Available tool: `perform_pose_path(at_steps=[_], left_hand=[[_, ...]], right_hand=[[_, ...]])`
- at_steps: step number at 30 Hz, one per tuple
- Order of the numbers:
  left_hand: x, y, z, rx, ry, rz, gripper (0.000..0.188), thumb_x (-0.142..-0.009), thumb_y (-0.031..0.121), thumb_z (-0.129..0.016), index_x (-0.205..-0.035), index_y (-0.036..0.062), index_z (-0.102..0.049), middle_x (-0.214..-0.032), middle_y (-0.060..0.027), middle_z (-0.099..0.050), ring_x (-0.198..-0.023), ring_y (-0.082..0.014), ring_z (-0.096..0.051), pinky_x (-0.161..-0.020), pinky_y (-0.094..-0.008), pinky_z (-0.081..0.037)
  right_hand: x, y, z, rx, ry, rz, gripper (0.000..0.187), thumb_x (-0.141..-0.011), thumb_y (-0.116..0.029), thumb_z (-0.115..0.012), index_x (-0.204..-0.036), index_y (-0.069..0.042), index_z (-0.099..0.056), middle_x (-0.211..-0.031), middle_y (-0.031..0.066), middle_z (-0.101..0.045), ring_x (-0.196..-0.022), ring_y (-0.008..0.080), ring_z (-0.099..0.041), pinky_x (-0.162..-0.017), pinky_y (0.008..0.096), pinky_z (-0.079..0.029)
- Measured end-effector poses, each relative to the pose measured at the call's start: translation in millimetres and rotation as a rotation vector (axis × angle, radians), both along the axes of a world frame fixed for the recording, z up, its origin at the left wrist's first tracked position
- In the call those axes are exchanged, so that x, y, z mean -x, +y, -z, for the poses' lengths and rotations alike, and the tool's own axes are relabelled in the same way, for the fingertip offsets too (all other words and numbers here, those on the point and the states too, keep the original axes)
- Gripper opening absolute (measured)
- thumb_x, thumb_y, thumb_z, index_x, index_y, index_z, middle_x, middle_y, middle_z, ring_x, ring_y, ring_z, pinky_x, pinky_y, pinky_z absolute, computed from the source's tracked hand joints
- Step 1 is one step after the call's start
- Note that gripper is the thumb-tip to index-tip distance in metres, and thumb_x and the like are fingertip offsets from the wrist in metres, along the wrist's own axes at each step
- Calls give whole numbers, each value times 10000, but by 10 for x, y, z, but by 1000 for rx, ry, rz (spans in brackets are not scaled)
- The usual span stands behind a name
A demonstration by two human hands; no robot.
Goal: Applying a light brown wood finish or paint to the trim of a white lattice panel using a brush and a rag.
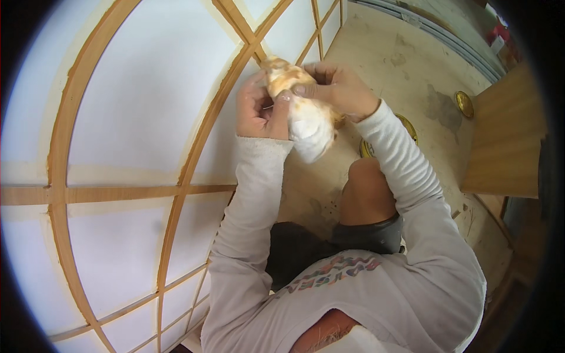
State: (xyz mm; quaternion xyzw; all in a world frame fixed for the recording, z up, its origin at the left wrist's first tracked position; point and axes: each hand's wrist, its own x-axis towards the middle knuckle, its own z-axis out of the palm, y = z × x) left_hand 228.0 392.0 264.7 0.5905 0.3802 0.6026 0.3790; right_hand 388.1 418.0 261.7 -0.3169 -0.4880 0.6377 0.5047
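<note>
Between my two hands, in front of my chest, is a crumpled white rag (310, 130) with orange-brown stains on its upper part. My left hand (262, 117) is closed on the rag's left side, its thumb near the middle of the cloth. From the right, my right hand (343, 93) pinches the stained part, thumb in front; some of its fingers are hidden behind the cloth. The two thumbs almost meet. Both hands are close to a wooden lattice (176, 188) with white panes (147, 76), which stands along my left side. Pale strips border many of the panes.
Beyond my right wrist, a round gold-rimmed can (407, 128) is on the stained floor (376, 56), partly covered by my arm. A gold round lid or tin (464, 105) lies farther right, beside a wooden panel (509, 129). Metal tracks (435, 38) cross the far edge.
</note>
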Motion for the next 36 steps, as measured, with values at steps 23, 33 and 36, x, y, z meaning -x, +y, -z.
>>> perform_pose_path(at_steps=[23,33,36], left_hand=[[-68,-79,122,808,-944,675,467,-860,159,-618,-1268,4,-453,-1099,-96,-613,-973,-199,-607,-841,-287,-481],[339,-35,275,196,60,144,278,-902,85,-527,-1155,-27,-546,-1095,-97,-615,-934,-165,-607,-811,-283,-489],[250,-58,114,256,153,92,299,-891,70,-530,-1174,-26,-540,-1090,-98,-618,-920,-159,-601,-794,-283,-485]], right_hand=[[184,-234,-34,-360,-12,-43,289,-826,-12,-621,-1095,9,-518,-1008,70,-595,-895,111,-561,-789,238,-455],[429,-76,-238,-405,-123,40,299,-829,-84,-627,-1091,12,-522,-947,78,-603,-853,135,-563,-777,263,-455],[503,-73,-64,-465,-112,82,378,-774,-130,-690,-1098,-7,-536,-871,84,-602,-796,176,-579,-749,301,-472]])
